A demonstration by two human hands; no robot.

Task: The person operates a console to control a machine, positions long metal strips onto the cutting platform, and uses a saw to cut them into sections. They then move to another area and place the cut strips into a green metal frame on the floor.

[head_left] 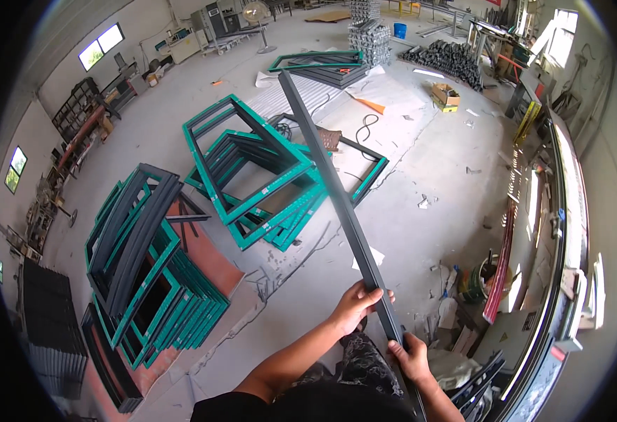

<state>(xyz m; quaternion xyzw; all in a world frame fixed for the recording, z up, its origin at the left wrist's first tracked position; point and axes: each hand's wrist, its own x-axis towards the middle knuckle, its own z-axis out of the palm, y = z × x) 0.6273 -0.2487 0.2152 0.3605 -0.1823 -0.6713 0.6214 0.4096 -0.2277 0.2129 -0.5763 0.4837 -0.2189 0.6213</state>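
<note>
A long dark grey metal profile bar [350,228] slants up and away from my body, its far end over the corrugated sheet on the floor. My left hand [356,307] is closed round the bar from its left side. Lower down, nearer to me, my right hand [411,357] grips the same bar from the right, thumb on its top face. Past the bar to the left, green-and-grey window frames [270,186] lie stacked on the floor. The bar hides part of that stack.
A taller stack of frames [161,302] stands left on a reddish sheet [217,271]. More frames [322,68] lie farther off. To the right are a workbench [558,281], a bucket [483,280] and red bars [502,271]. A cardboard box [445,96] sits beyond, near heaped profiles [445,62].
</note>
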